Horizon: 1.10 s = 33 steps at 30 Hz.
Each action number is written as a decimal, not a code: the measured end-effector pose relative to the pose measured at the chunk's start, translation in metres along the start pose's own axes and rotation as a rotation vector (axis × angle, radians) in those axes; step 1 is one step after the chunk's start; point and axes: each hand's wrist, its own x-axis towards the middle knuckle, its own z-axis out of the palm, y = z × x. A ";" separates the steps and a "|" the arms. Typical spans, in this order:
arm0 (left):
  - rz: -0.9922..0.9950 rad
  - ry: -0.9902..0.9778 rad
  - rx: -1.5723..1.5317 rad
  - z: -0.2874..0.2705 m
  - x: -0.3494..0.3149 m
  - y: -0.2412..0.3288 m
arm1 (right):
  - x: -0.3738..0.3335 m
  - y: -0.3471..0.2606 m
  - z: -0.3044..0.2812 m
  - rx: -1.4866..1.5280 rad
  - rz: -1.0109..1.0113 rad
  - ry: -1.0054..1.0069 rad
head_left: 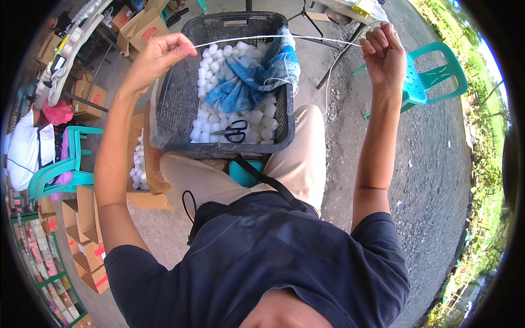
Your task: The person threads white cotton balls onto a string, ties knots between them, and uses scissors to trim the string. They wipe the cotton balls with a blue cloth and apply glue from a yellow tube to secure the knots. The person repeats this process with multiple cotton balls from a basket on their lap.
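Note:
A thin white string [273, 37] runs nearly straight between my two raised hands, above the far part of a black plastic crate [178, 117]. My left hand [162, 57] pinches one part of it between thumb and fingers. My right hand [384, 54] is closed around the other part, and a loose length hangs down from there. Inside the crate lie many small white cylindrical pieces [206, 128], a crumpled blue and white cloth [240, 82] and scissors with black handles [235, 131]. More string trails over the cloth's right side.
Teal plastic chairs stand at the right [432, 76] and left [71, 164]. Cardboard boxes [87, 240] are stacked at the left, and an open carton [158, 175] with more white pieces sits beside my leg. A table [350, 11] is at the far right.

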 end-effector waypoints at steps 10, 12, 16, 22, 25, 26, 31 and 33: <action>-0.071 0.565 0.416 -0.104 -0.077 -0.134 | -0.006 0.047 -0.055 -0.517 0.270 0.150; -0.143 0.639 0.503 -0.110 -0.094 -0.149 | -0.018 0.071 -0.027 -0.942 0.588 -0.060; -0.091 0.438 0.397 -0.098 -0.119 -0.129 | -0.011 0.143 0.019 -1.845 0.405 -0.522; -0.111 -0.080 0.310 0.007 -0.042 -0.106 | 0.057 0.322 -0.015 -1.804 0.318 -0.451; -0.270 -0.291 0.488 0.038 -0.035 -0.130 | 0.019 0.383 -0.022 -2.134 0.343 -0.198; -0.331 -0.367 0.584 0.048 -0.038 -0.131 | 0.014 0.385 -0.017 -2.094 0.421 -0.358; -0.500 -0.680 0.646 0.072 -0.029 -0.149 | 0.056 0.374 -0.004 -1.606 0.613 -0.236; -0.407 -0.629 0.689 0.079 -0.027 -0.165 | 0.080 0.359 0.013 -0.819 0.468 -0.013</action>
